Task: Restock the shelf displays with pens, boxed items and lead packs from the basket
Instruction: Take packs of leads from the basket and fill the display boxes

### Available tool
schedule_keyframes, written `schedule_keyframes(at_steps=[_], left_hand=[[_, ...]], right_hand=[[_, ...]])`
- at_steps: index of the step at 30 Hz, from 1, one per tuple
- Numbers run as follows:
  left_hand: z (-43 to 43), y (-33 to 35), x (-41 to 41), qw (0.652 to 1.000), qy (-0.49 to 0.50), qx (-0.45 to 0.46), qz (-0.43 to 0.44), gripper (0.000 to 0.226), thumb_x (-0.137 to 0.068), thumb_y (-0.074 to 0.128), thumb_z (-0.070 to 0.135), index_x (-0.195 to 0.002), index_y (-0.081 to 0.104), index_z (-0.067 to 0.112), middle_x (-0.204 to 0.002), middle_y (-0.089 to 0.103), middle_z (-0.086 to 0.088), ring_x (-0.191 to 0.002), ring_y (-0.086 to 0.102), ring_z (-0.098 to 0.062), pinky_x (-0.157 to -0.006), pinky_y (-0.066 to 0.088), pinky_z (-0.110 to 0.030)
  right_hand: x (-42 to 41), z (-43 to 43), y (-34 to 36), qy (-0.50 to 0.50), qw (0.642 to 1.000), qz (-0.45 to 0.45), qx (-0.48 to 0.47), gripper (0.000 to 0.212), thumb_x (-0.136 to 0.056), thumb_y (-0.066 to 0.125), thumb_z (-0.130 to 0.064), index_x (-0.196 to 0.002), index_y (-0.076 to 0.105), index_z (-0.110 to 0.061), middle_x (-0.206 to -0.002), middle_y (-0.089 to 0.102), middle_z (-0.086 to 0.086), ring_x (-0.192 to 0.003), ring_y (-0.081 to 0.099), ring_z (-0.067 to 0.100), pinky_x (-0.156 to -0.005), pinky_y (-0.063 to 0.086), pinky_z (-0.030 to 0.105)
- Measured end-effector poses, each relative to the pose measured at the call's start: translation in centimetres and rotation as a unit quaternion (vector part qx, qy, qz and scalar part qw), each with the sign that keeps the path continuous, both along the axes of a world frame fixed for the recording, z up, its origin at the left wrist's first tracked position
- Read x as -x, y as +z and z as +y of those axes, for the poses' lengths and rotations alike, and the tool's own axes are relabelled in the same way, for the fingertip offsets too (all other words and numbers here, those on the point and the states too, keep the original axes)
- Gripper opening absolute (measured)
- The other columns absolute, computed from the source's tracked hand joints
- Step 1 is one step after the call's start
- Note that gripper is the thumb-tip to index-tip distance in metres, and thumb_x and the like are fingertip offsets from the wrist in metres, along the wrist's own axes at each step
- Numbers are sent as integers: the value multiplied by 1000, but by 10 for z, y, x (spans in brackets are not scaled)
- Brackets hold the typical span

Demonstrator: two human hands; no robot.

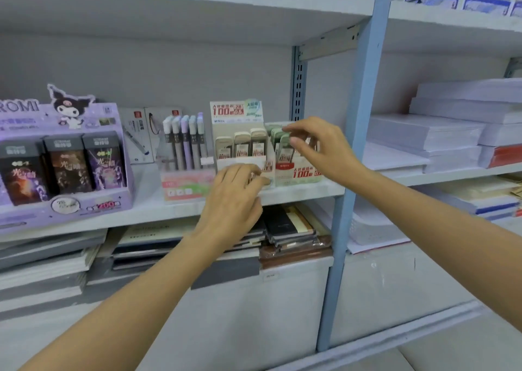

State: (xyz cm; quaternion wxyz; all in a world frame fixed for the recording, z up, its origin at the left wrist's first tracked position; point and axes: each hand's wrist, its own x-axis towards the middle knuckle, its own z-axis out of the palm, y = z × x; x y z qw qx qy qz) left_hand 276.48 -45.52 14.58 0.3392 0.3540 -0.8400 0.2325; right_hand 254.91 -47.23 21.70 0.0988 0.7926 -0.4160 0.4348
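Purple display (62,158): far left of the left fingers, on the shelf, dark boxed items upright in its front row
Pens (185,141): just left of the left fingers and a little higher, upright in a clear rack with a pink base
Left hand (234,198): back toward the camera, fingers (248,174) curled and close together, tips against the low front of the beige box; blur hides whether they grip anything
Beige box (237,113): right behind and above the left fingers, red print on its header card, three beige packs (243,144) upright side by side inside
Green box (296,174): between the two sets of fingers, just beside the beige box on its right
Green pack (284,147): front of a row standing in the green box, its cap between the right forefinger and thumb
Right hand (319,147): forefinger (299,127) and thumb a little apart, pinching the green pack at its top; the other fingers curl loosely behind them
Shelf (169,209): white board under both sets of fingers, carrying all the displays, another board overhead
Notebooks (288,226): below the left fingers, stacked flat on the lower level
Post (358,133): blue upright just right of the right fingers
Paper (440,133): white stacks beyond the post, well apart from the right fingers
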Motion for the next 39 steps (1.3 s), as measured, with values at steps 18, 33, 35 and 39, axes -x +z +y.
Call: schedule_keyframes(at_steps=[18,33,35,39], left_hand=[[111,-377,-149,753,238,-613,20,8,-86,61,28,-93,65,29,-95,72,6,-94,66,-14,-75,42,-26],[151,-480,-137,633,361,-676,110,57,-82,73,18,-131,46,9,-128,53,-12,-111,56,-30,-93,45,-40],[149,-482,-137,614,364,-684,148,52,-78,77,17,-123,52,8,-121,57,-11,-107,57,-29,-91,46,-38],[142,-482,-134,600,374,-685,177,47,-74,82,17,-113,57,9,-113,61,-10,-100,60,-28,-83,46,-34]], right_hand=[[-158,48,-389,138,767,170,-602,17,-93,63,-23,-96,71,-9,-92,72,4,-83,66,18,-76,49,28],[-201,112,-566,66,763,172,-619,57,-88,68,-31,-139,44,-26,-125,49,5,-112,53,21,-87,45,31],[-204,117,-572,63,781,167,-598,54,-83,73,-30,-131,48,-23,-122,45,2,-108,52,20,-85,47,32],[-201,119,-576,53,800,127,-585,56,-75,81,-26,-122,52,-17,-119,44,0,-104,52,15,-84,47,28]])
